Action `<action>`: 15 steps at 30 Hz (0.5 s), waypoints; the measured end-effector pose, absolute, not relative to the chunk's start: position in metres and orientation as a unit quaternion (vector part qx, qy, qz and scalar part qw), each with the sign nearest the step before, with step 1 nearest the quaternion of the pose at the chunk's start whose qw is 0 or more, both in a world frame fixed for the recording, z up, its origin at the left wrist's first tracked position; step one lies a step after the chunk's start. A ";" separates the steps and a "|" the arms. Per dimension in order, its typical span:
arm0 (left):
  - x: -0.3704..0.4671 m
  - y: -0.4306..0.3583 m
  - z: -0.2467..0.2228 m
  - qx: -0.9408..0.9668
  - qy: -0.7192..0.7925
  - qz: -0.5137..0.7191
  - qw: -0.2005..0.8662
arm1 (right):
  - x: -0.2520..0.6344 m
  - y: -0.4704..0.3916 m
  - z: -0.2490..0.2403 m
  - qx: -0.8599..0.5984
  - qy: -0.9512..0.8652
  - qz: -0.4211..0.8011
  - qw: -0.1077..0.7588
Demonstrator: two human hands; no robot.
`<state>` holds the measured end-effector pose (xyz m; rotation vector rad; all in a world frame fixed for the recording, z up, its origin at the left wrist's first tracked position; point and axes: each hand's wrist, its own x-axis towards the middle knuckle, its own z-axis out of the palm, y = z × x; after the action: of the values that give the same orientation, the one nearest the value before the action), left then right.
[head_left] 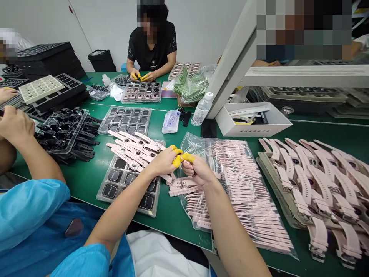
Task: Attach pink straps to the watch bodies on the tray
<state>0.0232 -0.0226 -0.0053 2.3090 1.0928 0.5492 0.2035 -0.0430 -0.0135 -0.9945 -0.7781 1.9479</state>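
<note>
My left hand and my right hand meet above the green table, yellow covers on their fingertips. Both are closed around a small pink piece, mostly hidden by the fingers; it looks like part of a watch strap. Below and left, pink watches with straps lie across a clear tray of dark square watch faces. Loose pink straps lie just under my hands. To the right, a clear plastic bag holds many pink straps.
Pink watches cover stacked trays at the right. A water bottle and a white box stand behind the bag. Black watches lie at left, near another person's arm. A person sits opposite.
</note>
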 end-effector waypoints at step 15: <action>0.024 -0.018 -0.011 0.832 0.407 0.233 0.297 | 0.200 -0.041 -0.011 -0.394 -0.310 0.764 0.407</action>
<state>0.0238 -0.0180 -0.0106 2.2120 1.0816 0.6204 0.1996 -0.0414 -0.0107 -0.9922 -0.7821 1.9252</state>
